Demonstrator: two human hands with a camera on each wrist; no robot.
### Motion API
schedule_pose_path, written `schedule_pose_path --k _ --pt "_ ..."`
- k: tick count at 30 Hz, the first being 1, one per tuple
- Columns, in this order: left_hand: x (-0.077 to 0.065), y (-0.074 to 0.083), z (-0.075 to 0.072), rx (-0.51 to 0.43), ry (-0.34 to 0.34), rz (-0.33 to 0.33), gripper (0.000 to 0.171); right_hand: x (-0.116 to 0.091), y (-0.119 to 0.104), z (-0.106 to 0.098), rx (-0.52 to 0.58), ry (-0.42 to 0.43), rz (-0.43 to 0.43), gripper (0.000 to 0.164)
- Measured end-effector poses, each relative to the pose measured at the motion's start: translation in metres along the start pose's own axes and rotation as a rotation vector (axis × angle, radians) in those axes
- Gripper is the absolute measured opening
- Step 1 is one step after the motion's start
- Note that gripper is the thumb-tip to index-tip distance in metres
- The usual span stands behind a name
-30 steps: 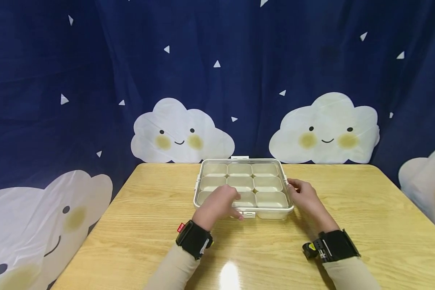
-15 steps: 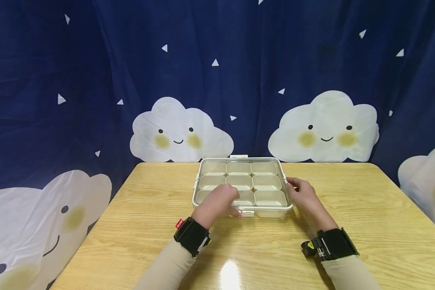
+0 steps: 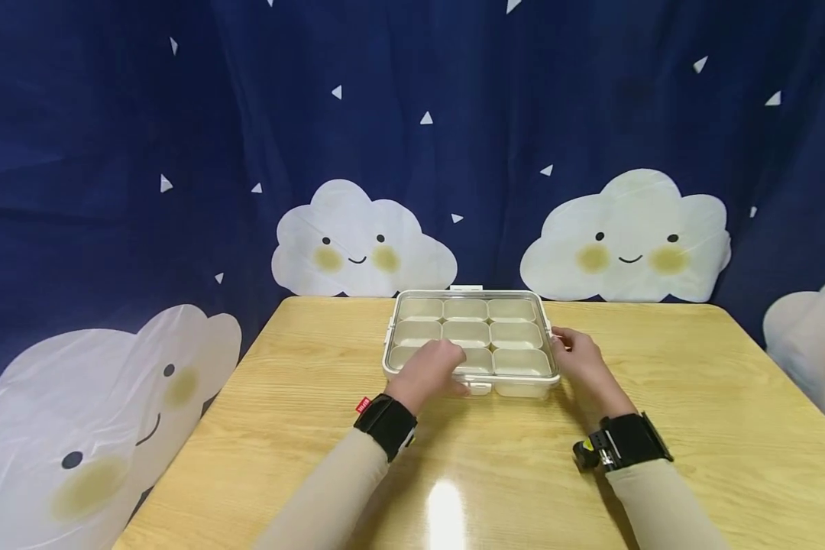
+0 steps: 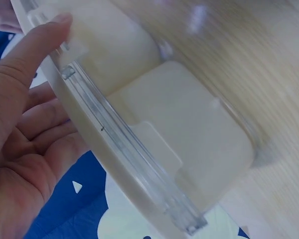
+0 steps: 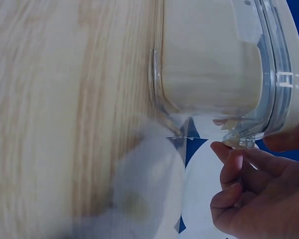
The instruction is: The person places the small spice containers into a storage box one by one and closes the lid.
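A clear food storage box [image 3: 522, 379] with a cream-rimmed transparent lid stands on the table, with several cream inner compartments visible through the lid. At the front, my left hand [image 3: 426, 373] grips the lid's edge. Its thumb [image 4: 42, 42] lies on the white front latch [image 4: 74, 49], while the other fingers reach over the lid's top side. My right hand [image 3: 583, 368] pinches the box's right side, thumb at the lid rim [image 5: 293, 84] and index fingertip at the side latch [image 5: 244, 142]. Whether that latch is fastened cannot be told.
The wooden table [image 3: 302, 428] spreads around the box, which sits close to its back edge. Behind hangs a dark blue curtain [image 3: 495, 137] with smiling clouds. White latches also show at the box's back [image 3: 466, 288] and left side.
The head view has shifted, so the whole scene sits slightly higher and to the right. Both hands stay at the same places on the box, my left thumb still at the front latch.
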State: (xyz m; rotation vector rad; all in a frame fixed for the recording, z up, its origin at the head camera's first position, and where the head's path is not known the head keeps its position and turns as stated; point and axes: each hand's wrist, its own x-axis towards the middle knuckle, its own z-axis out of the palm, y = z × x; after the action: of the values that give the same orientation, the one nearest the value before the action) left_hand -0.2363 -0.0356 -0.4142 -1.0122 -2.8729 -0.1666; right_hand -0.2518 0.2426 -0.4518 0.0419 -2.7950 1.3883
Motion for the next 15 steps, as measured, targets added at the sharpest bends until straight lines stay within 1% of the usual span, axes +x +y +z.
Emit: schedule_pose_path --k 4,7,9,11,12,15 --pt "0.005 -0.004 0.000 0.012 -0.007 -0.028 0.035 0.009 -0.003 0.000 -0.016 -0.012 -0.016 0.051" --pt "0.007 -0.004 0.000 0.036 -0.006 -0.022 0.034 0.010 -0.003 -0.003 -0.078 -0.011 -0.057 0.051" --pt "0.006 -0.001 0.000 0.035 -0.011 -0.024 0.033 0.008 -0.005 -0.004 -0.120 -0.012 -0.073 0.049" --pt "0.004 0.002 0.001 0.039 -0.015 -0.024 0.032 0.004 -0.007 -0.005 -0.178 -0.033 -0.072 0.048" --pt "0.002 0.004 0.000 0.038 -0.020 -0.026 0.033 0.002 -0.009 -0.005 -0.223 -0.035 -0.068 0.047" --pt "-0.003 0.010 0.000 0.047 -0.022 -0.025 0.033 -0.004 -0.017 -0.003 -0.406 -0.015 -0.075 0.048"
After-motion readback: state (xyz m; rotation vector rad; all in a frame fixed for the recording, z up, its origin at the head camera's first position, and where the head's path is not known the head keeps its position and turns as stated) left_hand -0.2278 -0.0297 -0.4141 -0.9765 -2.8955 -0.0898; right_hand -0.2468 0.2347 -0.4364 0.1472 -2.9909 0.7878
